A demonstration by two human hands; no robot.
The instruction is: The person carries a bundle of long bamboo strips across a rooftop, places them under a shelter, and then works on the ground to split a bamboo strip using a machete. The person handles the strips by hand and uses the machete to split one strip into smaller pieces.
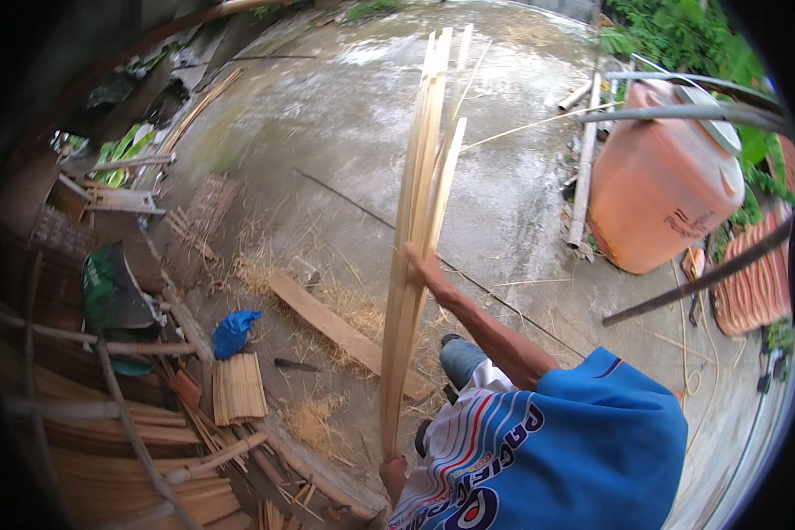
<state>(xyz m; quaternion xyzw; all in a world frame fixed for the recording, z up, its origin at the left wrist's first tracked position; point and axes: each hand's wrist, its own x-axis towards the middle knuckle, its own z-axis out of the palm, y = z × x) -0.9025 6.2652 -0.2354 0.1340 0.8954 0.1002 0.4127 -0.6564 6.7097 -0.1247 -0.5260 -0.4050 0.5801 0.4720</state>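
Observation:
A tall bundle of long, thin split-bamboo strips (424, 150) stands nearly upright in front of me, its upper ends fanning apart. My right hand (422, 267) is closed around it at about mid-length, with the arm stretched out from a blue sleeve. Lower down, my left hand (394, 477) grips the bundle near its bottom end, the fingers partly hidden. Behind the strips a flat wooden plank (327, 327) lies on the ground among curly shavings (362, 314). A dark knife-like tool (297, 364) rests left of the plank.
A large orange tank (658, 185) stands at the right beside a pale pole (585, 168). Bamboo rails (141, 348) and stacked slats (238, 389) line the left, with a blue plastic bag (235, 334). A thin dark rod (353, 201) crosses the concrete floor (327, 115).

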